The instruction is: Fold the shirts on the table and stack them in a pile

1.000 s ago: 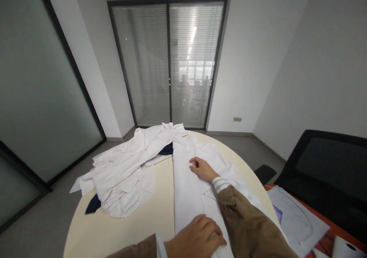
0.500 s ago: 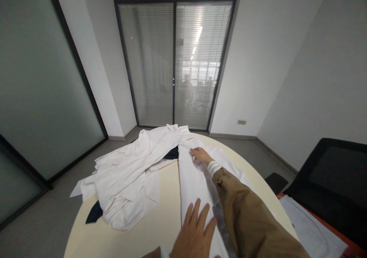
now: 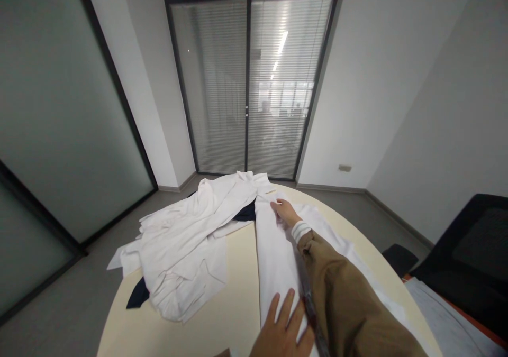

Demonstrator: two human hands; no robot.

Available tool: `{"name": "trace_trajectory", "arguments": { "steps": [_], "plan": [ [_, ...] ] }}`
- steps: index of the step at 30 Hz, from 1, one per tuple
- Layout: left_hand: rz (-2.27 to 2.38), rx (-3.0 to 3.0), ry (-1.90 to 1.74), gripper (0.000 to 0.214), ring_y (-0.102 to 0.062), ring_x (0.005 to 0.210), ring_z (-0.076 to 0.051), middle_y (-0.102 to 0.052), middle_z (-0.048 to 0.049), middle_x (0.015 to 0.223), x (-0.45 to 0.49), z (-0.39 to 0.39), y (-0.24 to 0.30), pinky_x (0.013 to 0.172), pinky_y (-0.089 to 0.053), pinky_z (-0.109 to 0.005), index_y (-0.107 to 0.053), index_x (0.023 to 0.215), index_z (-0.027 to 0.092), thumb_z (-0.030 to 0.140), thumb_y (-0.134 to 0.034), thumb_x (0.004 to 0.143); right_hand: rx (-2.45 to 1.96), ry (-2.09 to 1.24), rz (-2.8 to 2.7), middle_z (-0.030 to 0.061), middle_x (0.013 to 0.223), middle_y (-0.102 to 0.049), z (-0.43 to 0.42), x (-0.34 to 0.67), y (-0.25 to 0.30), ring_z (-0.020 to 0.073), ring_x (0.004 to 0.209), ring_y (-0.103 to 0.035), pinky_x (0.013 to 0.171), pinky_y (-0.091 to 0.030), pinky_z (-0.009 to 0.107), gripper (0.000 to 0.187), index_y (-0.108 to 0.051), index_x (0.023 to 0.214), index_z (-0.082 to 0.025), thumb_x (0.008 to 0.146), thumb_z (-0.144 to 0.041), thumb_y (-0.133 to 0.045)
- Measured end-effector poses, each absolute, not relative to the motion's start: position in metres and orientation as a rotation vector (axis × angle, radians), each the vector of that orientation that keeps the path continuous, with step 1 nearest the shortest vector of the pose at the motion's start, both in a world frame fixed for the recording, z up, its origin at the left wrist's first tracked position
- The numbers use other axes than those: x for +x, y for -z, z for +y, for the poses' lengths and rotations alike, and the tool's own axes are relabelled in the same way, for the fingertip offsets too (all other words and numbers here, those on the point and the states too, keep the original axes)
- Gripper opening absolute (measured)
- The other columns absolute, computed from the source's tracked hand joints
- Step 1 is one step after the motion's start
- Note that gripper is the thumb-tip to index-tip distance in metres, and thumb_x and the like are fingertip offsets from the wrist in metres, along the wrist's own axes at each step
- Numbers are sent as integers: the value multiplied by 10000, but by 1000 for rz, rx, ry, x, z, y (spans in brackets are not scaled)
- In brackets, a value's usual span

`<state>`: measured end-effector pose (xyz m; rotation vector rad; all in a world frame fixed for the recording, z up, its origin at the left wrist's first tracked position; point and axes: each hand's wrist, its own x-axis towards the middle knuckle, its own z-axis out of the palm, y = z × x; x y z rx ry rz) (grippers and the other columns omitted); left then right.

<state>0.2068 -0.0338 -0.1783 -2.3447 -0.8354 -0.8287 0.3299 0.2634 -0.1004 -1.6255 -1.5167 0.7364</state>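
Observation:
A long white garment (image 3: 275, 256) lies flat along the round cream table (image 3: 234, 304), folded into a narrow strip. My right hand (image 3: 282, 210) reaches far forward in a brown sleeve and rests on the garment's far end, fingers stretched out flat. My left hand (image 3: 283, 328) lies near the bottom edge with fingers spread, pressing on the near part of the same garment.
A loose heap of white clothes (image 3: 186, 246) with dark blue cloth (image 3: 138, 293) under it covers the table's left half. A black chair (image 3: 468, 262) and papers (image 3: 452, 320) stand at the right. Glass doors with blinds (image 3: 250, 87) face me.
My right hand has slid forward along the garment toward its far end. My left hand opened from curled to flat with fingers spread. The view tilted up and shifted slightly.

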Motion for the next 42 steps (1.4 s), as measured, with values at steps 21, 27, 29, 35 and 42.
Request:
{"name": "trace_trajectory", "arguments": {
  "steps": [21, 27, 29, 35, 42],
  "plan": [
    [-1070, -3255, 294, 775, -171, 1490, -382, -157, -144, 1639, 180, -54, 92, 1169, -158, -632, -274, 1544, 279, 594, -519, 880, -2005, -292, -2024, 205, 1197, -647, 173, 480, 75, 272, 1083, -622, 961, -428, 352, 389, -643, 1206, -109, 849, -262, -650],
    [-1216, -3210, 216, 615, -341, 1408, -376, -428, -172, 1488, 161, -50, 60, 1132, -223, -646, -555, 1324, 240, 556, -628, 802, -2156, -528, -1920, 88, 753, -707, 141, 531, 78, 183, 691, -638, 647, -458, 255, 315, -715, 792, -132, 777, -446, -716],
    [-1248, -3206, 234, 500, -443, 1322, -350, -524, -144, 1374, 156, -47, 53, 1117, -282, -612, -643, 1168, 239, 540, -677, 771, -2101, -679, -1961, 52, 610, -653, 135, 533, 78, 155, 586, -587, 572, -431, 242, 387, -688, 668, -144, 781, -515, -686],
    [-1056, -3260, 366, 500, -345, 1412, -347, -399, -109, 1522, 160, -40, 55, 1167, -219, -575, -595, 1286, 276, 454, -668, 825, -2054, -971, -1982, 47, 555, -607, 127, 525, 75, 153, 545, -550, 534, -420, 251, 441, -663, 598, -149, 709, -572, -719],
    [-953, -3307, 203, 780, -123, 1490, -422, -90, -139, 1651, 169, -42, 76, 1148, -201, -651, -316, 1526, 307, 456, -647, 835, -2061, -739, -1954, 102, 686, -690, 130, 520, 77, 189, 644, -623, 641, -439, 272, 505, -674, 610, -142, 880, -552, -559]
  ]
}}
